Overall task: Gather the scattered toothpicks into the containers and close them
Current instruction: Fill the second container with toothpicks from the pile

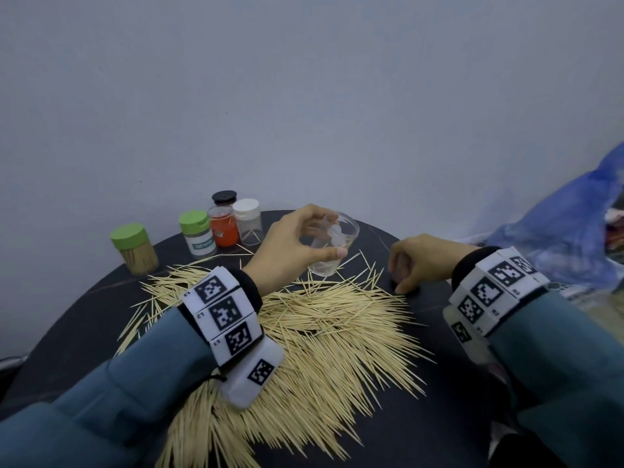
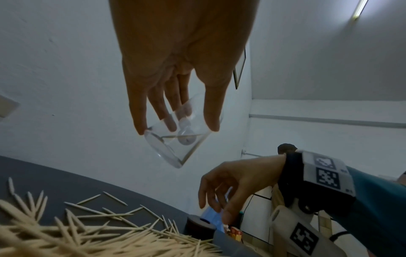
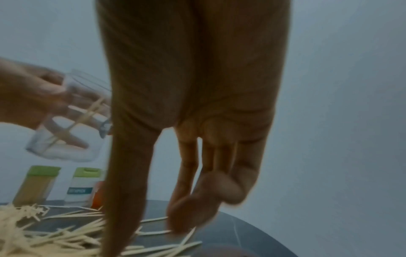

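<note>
My left hand [image 1: 334,236] grips a clear plastic container [image 1: 324,261] and holds it tilted above the far side of the table. In the left wrist view the container [image 2: 175,147] has a few toothpicks inside. A big pile of toothpicks [image 1: 320,332] covers the middle of the dark round table [image 1: 439,417]. My right hand [image 1: 401,271] hovers low at the pile's right edge with loosely bent fingers and holds nothing. Its fingertips [image 3: 182,222] hang just over loose toothpicks. A dark lid [image 2: 197,224] lies under that hand.
At the back left stand a full green-lidded jar [image 1: 134,248], a labelled green-lidded jar [image 1: 198,234], a red jar [image 1: 223,228], a black-lidded jar [image 1: 224,197] and a white-lidded clear jar [image 1: 248,221]. A blue plastic bag [image 1: 567,224] lies off the table's right edge.
</note>
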`<state>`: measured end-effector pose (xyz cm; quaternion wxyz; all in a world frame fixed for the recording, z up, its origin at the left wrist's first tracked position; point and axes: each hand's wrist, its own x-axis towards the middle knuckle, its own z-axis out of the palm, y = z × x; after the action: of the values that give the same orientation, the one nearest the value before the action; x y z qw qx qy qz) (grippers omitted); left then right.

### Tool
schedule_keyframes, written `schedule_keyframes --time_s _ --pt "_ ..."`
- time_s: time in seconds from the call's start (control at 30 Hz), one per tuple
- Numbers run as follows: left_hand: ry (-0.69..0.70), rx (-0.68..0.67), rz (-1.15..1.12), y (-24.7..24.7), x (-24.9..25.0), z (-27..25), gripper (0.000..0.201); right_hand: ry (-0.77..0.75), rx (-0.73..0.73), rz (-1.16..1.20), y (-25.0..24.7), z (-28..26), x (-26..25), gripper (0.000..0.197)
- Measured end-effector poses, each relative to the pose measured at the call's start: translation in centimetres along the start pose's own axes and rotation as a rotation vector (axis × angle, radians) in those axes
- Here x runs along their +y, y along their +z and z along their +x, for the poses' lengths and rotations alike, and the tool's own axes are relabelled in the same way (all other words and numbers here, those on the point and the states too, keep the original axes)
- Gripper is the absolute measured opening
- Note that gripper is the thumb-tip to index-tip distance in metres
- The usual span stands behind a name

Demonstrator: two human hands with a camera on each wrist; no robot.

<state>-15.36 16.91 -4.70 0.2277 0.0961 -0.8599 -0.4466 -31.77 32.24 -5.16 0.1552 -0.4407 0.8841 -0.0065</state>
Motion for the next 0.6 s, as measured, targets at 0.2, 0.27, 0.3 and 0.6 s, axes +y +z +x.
schedule_keyframes --time_s 0.2,0.27,0.3,0.6 --pt "0.008 -0.034 0.006 0.5 0.8 -0.1 0.048 0.049 -0.234 -0.172 1.0 -1.8 -2.4 0.06" --pt "0.009 -0.039 0.005 0.5 0.9 -0.2 0.047 0.068 -0.248 -0.197 1.2 -2.0 -2.9 0.058" --pt "0.011 -0.04 0.006 0.5 1.0 -0.3 0.047 0.073 -0.251 -0.204 1.2 -2.0 -3.0 0.056" --pt "-0.016 -0.031 0.009 -1.1 0.2 -1.0 0.051 0.015 -0.207 -0.12 1.7 -0.5 -4.6 0.036"
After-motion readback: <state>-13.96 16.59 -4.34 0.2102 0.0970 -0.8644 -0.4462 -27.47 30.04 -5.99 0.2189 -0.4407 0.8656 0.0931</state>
